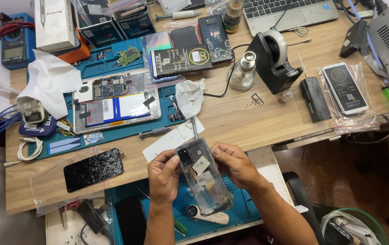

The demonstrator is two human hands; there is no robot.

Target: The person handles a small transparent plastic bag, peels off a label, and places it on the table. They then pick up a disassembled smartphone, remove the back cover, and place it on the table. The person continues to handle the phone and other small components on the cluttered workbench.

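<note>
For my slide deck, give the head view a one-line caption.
Both hands, left and right, hold a clear-backed phone above a blue mat.

bare wooden surface lies open just beyond the fingers, up to the glass bottle and black tape dispenser. ahead and left, the opened tablet and crumpled tissue crowd the way. a cracked screen blocks the left; the right drops off the surface edge.

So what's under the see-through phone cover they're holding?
Under the clear cover, held by the left hand and right hand, lies a blue mat and a white tool; more is hidden.
</note>
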